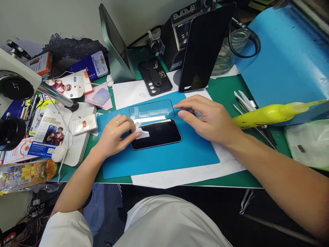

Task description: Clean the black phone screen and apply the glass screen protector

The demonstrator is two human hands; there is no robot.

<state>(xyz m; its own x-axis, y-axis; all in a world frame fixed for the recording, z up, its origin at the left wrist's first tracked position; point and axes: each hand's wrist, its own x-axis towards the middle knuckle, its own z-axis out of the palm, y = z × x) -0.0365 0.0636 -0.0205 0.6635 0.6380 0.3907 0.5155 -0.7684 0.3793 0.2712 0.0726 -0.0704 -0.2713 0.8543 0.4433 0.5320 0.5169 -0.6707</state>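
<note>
A phone [164,134] with a dark screen lies face up on a blue mat [159,161]. Just behind it rests a clear, black-edged glass screen protector [151,109], with reflections across its surface. My left hand [117,133] pinches a crumpled white wipe [142,133] over the phone's left end. At the protector's right end is my right hand [203,115], thumb and forefinger slightly apart. Its fingertips are right by the protector's corner; I cannot tell whether they touch it. Nothing shows between those fingers.
Behind the mat are a black phone case [155,77], a tablet on a stand [205,51] and a second upright screen [115,44]. A yellow bottle [267,115] lies right, beside thin tools. Boxes and a microscope stand base [79,147] crowd the left.
</note>
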